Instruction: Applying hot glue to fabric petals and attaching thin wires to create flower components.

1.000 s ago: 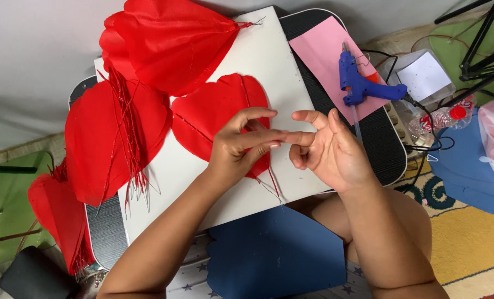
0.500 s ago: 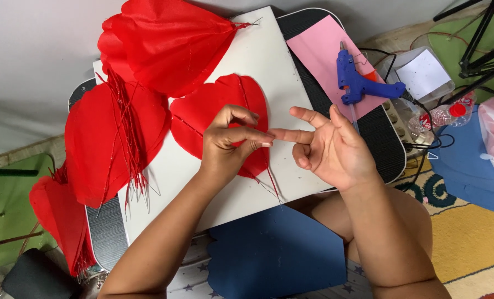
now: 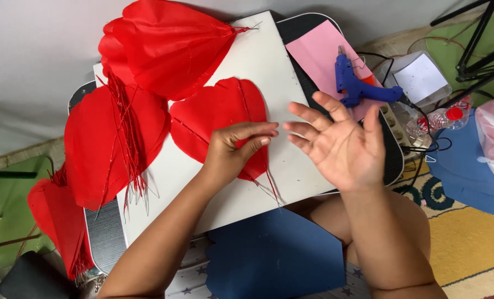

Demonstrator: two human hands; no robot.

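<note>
Head view, left hand (image 3: 227, 155) grip pinched over red petal (image 3: 219, 119), right hand (image 3: 344, 147) splayed open beside.

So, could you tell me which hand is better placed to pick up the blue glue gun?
The right hand: it is open, palm up, holding nothing, and lies just below the blue glue gun. The left hand sits farther off, fingers pinched over the red petal.

surface: white board (image 3: 247, 66) on a dark ribbed tray (image 3: 106, 232)
on board: red fabric petals (image 3: 219, 119), folded red petal bundle (image 3: 164, 47)
on tray: pink paper sheet (image 3: 319, 55), blue glue gun (image 3: 358, 88)
</note>
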